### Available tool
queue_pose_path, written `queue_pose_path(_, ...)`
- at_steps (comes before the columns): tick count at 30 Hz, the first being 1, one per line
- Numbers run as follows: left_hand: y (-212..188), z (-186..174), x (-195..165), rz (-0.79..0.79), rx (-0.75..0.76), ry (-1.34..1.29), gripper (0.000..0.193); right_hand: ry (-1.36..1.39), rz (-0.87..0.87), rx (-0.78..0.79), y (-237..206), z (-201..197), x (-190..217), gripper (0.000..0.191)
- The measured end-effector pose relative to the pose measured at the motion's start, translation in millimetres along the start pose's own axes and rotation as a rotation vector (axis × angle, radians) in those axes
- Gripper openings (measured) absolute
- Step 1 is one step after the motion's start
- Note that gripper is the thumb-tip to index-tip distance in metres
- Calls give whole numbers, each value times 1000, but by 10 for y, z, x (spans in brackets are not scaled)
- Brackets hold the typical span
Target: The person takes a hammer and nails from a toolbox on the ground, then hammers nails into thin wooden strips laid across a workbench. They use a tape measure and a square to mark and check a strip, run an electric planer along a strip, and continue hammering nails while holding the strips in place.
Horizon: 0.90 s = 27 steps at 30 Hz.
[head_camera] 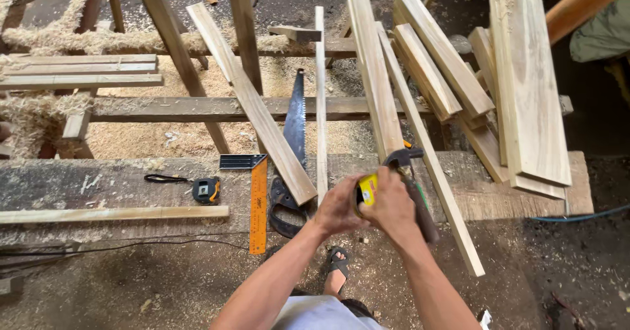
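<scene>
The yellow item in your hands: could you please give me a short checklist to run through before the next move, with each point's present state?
1. Both hands on the yellow item: ok. The left hand and right hand meet around it.
2. What kind of thing it is: cannot tell, as the fingers cover most of it.
3. Hammer secure: cannot tell. It sits right at the right hand, its grip hidden.
4. Hand saw away from the hands: ok. It lies flat on the workbench, left of the left hand.
5. Measuring tools at hand: ok. The orange square and tape measure lie on the bench.
6. Footing: cannot tell; only one sandalled foot shows.
</scene>
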<state>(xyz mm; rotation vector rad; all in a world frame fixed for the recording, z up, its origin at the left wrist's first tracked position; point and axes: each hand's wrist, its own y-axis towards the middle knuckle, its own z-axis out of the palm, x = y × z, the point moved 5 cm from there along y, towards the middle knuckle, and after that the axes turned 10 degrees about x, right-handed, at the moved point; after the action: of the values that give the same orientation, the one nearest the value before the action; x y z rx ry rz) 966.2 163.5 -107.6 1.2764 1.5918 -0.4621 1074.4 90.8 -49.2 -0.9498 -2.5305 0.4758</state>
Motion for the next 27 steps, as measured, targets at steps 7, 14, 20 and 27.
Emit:
queue_pose_path(7, 23, -133, -138, -182, 44, -168, 104, 564, 138, 46, -9, -103, -753, 46)
queue_pose_path(14, 441, -193, -125, -171, 222, 230, 71, -37, -716, -431, -381, -38, -234, 26)
queue_pose_path(20, 628, -244, -187, -142, 262, 323, 38, -33, -549, -58, -423, -49, -270, 14)
queue_pose_path(27, 638, -188, -345, -34, 241, 515, 55, 207, -752, -180, -744, -90, -290, 22)
